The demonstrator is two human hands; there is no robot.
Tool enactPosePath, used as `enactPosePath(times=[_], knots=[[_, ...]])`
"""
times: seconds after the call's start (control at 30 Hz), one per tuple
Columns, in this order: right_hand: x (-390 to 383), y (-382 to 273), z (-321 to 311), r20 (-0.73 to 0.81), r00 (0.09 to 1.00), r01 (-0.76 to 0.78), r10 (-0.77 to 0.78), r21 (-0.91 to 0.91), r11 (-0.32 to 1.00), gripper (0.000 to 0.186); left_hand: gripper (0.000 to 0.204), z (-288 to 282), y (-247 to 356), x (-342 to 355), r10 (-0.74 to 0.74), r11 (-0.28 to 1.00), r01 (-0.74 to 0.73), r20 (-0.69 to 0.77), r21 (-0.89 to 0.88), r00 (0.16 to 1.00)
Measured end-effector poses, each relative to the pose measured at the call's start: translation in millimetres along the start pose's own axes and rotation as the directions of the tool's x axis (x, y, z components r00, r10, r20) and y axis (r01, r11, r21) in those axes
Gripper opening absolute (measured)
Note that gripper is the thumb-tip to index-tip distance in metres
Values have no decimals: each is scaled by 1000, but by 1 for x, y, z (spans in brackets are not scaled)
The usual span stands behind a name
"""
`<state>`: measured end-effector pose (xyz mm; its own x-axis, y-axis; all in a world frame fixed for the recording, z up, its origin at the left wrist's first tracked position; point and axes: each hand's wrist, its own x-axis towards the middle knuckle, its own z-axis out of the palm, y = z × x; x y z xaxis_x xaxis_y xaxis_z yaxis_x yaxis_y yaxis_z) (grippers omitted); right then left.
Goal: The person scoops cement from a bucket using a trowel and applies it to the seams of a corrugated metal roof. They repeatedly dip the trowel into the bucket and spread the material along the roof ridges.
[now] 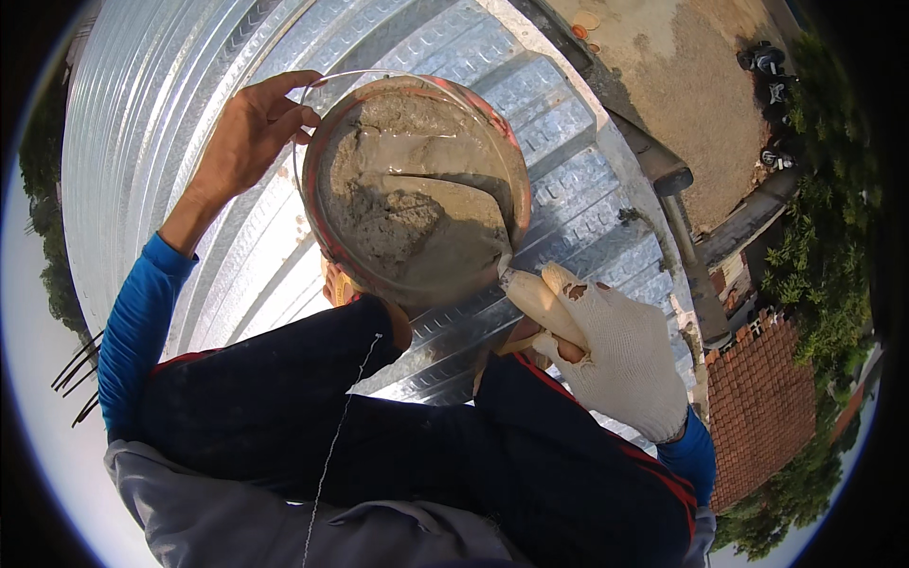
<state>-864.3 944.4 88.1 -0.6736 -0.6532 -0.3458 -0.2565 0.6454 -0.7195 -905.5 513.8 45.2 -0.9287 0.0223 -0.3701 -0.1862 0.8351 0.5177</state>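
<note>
A round bucket (519,156) of wet grey mortar (398,222) stands in front of me, its reddish rim smeared with the mix. My left hand (254,128), bare, is at the bucket's upper left, fingers curled at its thin wire handle (386,72). In a torn white knit glove, my right hand (615,350) grips the pale handle of a trowel (544,305) at the bucket's lower right. The trowel's blade lies in the mortar, partly coated by it.
Ribbed, shiny metal decking (568,123) lies beneath the bucket and my feet. Its edge (653,222) runs down the right side, with a pipe (668,170) alongside. Far below are bare ground (705,104), a tiled roof (762,407) and trees (824,237). Rebar ends (80,379) stick out at left.
</note>
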Motion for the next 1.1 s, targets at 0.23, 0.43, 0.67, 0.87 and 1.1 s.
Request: enactPosePath(times=[0.23, 0.43, 0.67, 0.87, 1.1], knots=[[12, -3, 12, -15, 999, 51, -52, -15, 999, 47, 38, 2, -1, -1, 90, 994, -92, -46, -51, 995], [11, 4, 2, 14, 1000, -5, 4, 108, 994, 47, 38, 3, 0, -4, 35, 999, -36, -34, -2, 999], [0, -7, -9, 70, 996, -47, 53, -82, 996, 36, 40, 4, -1, -3, 46, 998, -47, -24, -38, 999], [-5, -15, -9, 145, 986, 123, -77, -337, 934, 29, 41, 4, -3, -3, 58, 998, -58, -30, -17, 998], [1, -26, -13, 198, 965, 236, -170, -381, 894, 32, 41, 4, -2, -5, 121, 992, -122, -40, -17, 992]])
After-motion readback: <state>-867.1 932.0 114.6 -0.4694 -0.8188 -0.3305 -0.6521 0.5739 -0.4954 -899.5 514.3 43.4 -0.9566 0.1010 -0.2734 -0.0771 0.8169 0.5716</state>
